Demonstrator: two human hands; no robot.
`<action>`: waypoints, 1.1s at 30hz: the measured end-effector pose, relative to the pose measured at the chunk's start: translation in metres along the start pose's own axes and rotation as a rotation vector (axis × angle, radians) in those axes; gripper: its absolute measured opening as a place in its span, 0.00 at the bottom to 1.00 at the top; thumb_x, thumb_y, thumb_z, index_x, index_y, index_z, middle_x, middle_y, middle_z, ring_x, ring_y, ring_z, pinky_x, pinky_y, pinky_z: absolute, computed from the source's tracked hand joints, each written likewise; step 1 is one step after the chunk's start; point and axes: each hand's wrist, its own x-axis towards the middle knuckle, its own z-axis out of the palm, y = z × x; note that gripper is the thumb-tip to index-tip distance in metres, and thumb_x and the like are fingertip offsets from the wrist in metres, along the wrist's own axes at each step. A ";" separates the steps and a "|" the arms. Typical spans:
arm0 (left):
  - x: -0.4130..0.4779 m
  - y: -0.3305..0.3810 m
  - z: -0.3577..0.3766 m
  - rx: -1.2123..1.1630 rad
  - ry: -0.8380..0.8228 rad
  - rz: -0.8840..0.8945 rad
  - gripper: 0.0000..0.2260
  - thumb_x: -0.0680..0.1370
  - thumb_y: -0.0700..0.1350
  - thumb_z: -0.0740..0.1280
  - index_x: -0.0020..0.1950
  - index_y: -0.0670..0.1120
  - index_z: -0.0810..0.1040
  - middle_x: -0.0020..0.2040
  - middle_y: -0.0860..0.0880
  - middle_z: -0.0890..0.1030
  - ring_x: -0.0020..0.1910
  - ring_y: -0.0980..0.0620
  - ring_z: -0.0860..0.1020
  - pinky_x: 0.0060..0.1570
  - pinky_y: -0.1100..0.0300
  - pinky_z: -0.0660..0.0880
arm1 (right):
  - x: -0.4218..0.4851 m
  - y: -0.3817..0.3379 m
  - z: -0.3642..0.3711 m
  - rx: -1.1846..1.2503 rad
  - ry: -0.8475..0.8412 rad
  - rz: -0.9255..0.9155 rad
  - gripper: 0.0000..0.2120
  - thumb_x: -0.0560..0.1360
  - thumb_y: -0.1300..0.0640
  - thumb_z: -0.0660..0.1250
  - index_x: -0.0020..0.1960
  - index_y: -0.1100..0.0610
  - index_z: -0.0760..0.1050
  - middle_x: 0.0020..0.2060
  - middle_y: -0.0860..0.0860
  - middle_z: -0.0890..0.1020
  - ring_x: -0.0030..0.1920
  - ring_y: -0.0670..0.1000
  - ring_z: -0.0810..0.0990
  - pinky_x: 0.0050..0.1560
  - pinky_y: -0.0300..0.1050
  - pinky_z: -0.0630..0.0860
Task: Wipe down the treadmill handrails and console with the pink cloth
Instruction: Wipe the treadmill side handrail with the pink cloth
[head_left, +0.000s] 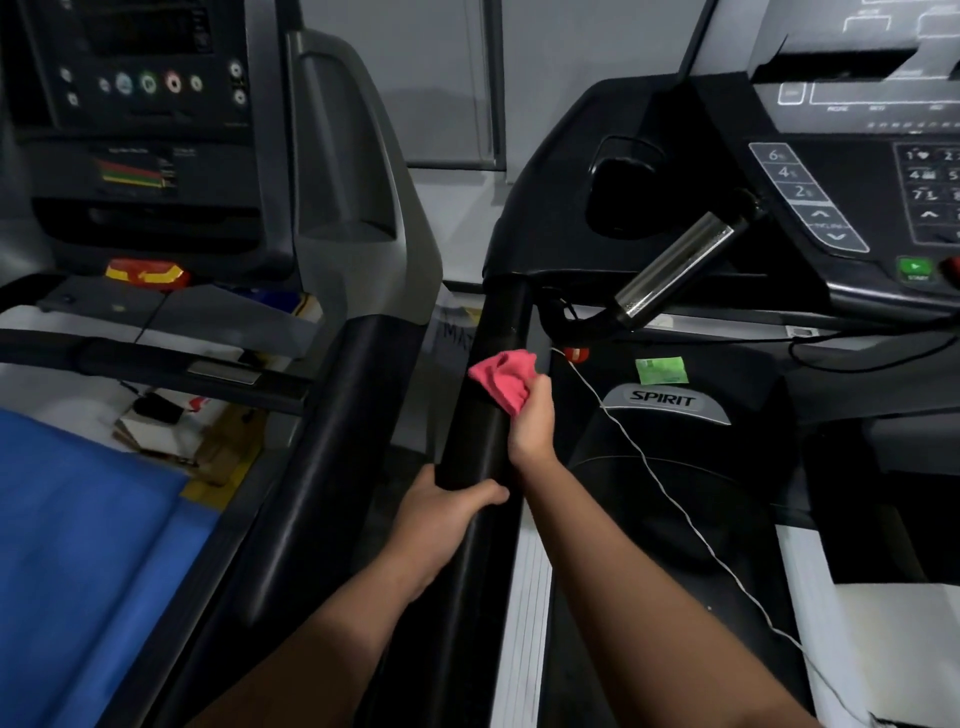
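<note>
Handrail step in hand. The person stands on the black "SPIRIT" treadmill (670, 400), working its long black padded left handrail (480, 431), which runs from the bottom edge of the view up to the console's lower left corner.

Right hand (532, 423): closed around the crumpled pink cloth (504, 379), pressing it against the rail's upper right side, roughly midway along the visible length. Cloth bunched, not spread flat; part of it sticks out above the fist.

Left hand (441, 514): wrapped over the same rail just below the cloth hand, fingers curled across the top. It holds nothing else and looks to be steadying.

Not yet reached, by the look of it: the shiny metal pulse grip (675, 265) angling up from the rail's top end, and the grey-and-black console with numbered keypad (810, 192) near the upper right corner. A thin white safety cord (649, 462) hangs close to the right of the rail.

Judgement: wiping is early to midway. The next move calls for sliding the cloth along the rail toward the console, wrapping it round to catch the underside, keeping clear of the cord, and shifting the left hand so the patch beneath it gets wiped.
</note>
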 end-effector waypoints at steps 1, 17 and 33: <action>0.000 0.001 0.000 -0.004 -0.003 -0.001 0.25 0.59 0.52 0.77 0.53 0.49 0.77 0.43 0.46 0.84 0.40 0.48 0.83 0.40 0.56 0.80 | -0.001 -0.002 -0.001 0.054 -0.003 0.037 0.18 0.81 0.61 0.49 0.34 0.56 0.66 0.25 0.46 0.73 0.30 0.43 0.70 0.32 0.34 0.69; -0.007 0.005 0.003 -0.020 -0.013 0.068 0.14 0.64 0.47 0.76 0.48 0.49 0.81 0.40 0.53 0.84 0.40 0.57 0.82 0.36 0.67 0.74 | -0.043 -0.013 0.010 -0.784 -0.100 -0.113 0.44 0.73 0.45 0.63 0.77 0.62 0.42 0.72 0.60 0.63 0.70 0.59 0.65 0.66 0.50 0.65; 0.000 0.000 -0.001 -0.026 -0.010 -0.002 0.23 0.61 0.47 0.77 0.55 0.50 0.78 0.44 0.49 0.84 0.41 0.51 0.83 0.38 0.60 0.76 | 0.000 0.027 0.008 0.406 -0.226 0.300 0.30 0.73 0.34 0.53 0.41 0.59 0.80 0.38 0.57 0.80 0.37 0.54 0.79 0.42 0.45 0.77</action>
